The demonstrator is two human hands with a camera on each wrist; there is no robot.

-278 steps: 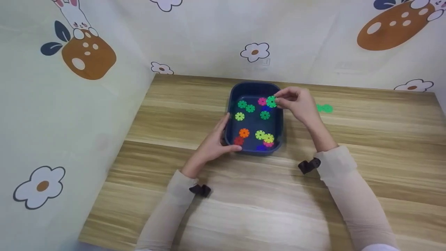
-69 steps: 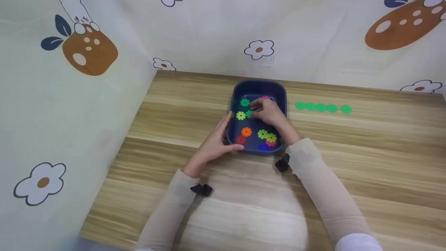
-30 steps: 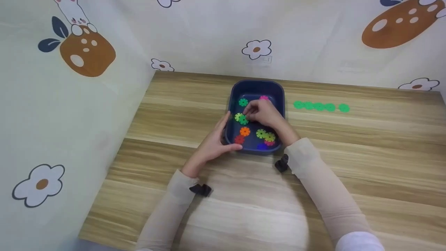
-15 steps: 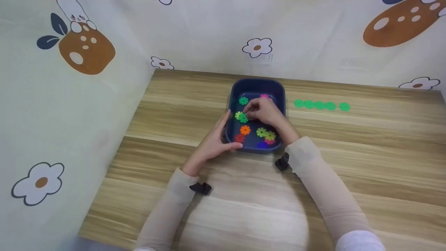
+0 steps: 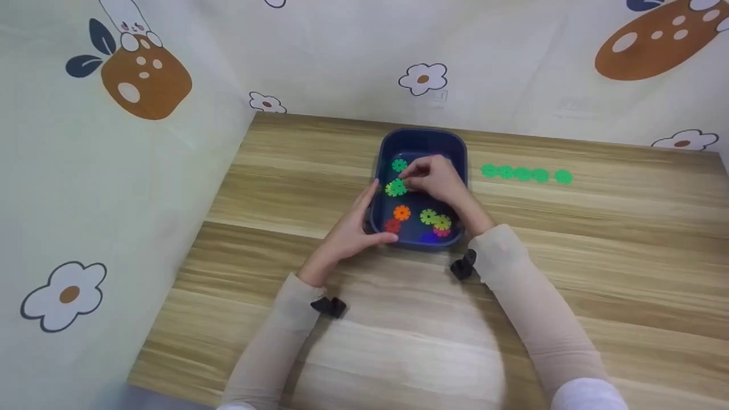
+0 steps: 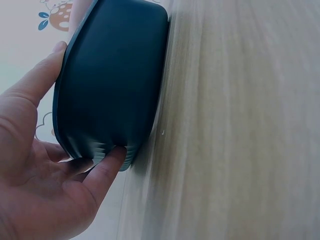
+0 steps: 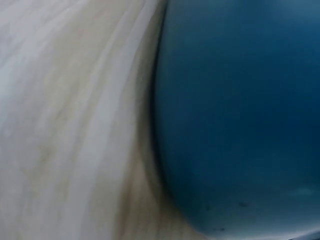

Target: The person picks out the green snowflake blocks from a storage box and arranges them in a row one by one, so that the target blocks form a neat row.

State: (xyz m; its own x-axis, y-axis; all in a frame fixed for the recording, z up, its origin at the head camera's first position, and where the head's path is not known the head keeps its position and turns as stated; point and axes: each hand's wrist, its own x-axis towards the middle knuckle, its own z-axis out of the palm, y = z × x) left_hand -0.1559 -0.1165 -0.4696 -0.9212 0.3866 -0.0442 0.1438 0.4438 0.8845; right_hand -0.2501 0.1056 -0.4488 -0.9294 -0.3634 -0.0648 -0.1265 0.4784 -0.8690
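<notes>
Only the head view shows the discs and both hands together. There the right hand [image 5: 438, 179] reaches into the blue box [image 5: 421, 131], thumb and fingertips pinching a green disc [image 5: 398, 187] above a yellow disc [image 5: 389, 192]. The left hand [image 5: 347, 233] holds the box at its near left corner, thumb on the near rim, fingers along the left side. The left wrist view adds the box's outer wall, with one fingertip at the rim and another against the wall. The right wrist view is blurred, filled by the box's wall and the table [image 5: 285, 199].

The pinched disc covers most of the yellow one, and the right hand hides part of the box floor and nearly all of a pink disc [image 5: 435, 155]. The blue disc [image 5: 429, 238] is dim against the near wall.

The box sits near the table's back edge. To its right, just apart from the rim, four green discs [image 5: 523, 174] lie in a touching row, with a fifth disc [image 5: 563, 176] slightly apart. Table surface stretches widely on either side of the box.
</notes>
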